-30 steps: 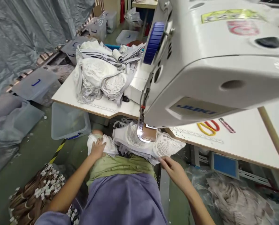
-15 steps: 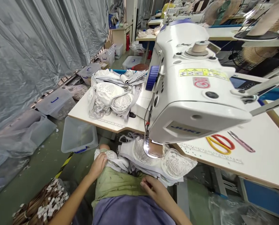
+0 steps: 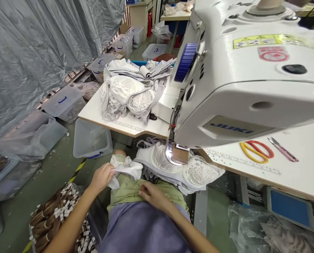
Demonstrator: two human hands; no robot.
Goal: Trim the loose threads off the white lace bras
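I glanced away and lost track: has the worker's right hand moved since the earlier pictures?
Yes. Against the sewing machine, the right hand has moved left, from the lower edge of the white bra to over the green cloth.

The sewing machine [image 3: 252, 96] reads "JUKI" (yellow warning label [image 3: 267, 41] and red circular sign [image 3: 273, 54] above).

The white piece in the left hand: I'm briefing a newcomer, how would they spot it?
Find the big white sewing machine, then go down and left to the green cloth on the person's lap. By its upper left edge, the left hand grips the white piece. Unlike the lace cups at the machine and the pile on the table, it is in a hand.
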